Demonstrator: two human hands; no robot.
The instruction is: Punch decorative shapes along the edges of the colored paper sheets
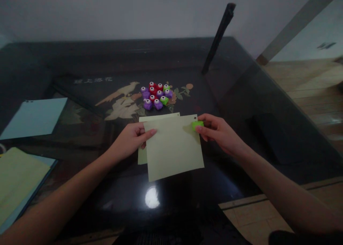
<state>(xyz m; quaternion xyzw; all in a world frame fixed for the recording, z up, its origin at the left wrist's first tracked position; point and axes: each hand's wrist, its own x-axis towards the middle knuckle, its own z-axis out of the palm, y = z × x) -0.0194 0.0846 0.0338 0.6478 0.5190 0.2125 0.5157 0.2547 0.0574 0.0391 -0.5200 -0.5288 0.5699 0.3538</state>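
Note:
A pale yellow sheet of paper (174, 148) is held up over the table, its left edge pinched between the thumb and fingers of my left hand (136, 134). My right hand (213, 127) grips a small green craft punch (197, 125) at the sheet's upper right edge. Just above the punch, a small dark shape, apparently a punched hole, shows in the corner. Behind and partly hidden by this sheet lies a second pale sheet (158, 117), with a tiny mark near its own top right corner. Beyond the papers sits a cluster of red, purple and green craft punches (153, 91).
The glossy black table (128, 191) bears a bird-and-flower picture (122, 95). A light blue sheet (37, 116) lies at left, above a stack of yellow and blue paper (18, 180). A black upright post (218, 38) rises at the back right. A dark flat object (273, 136) lies at right.

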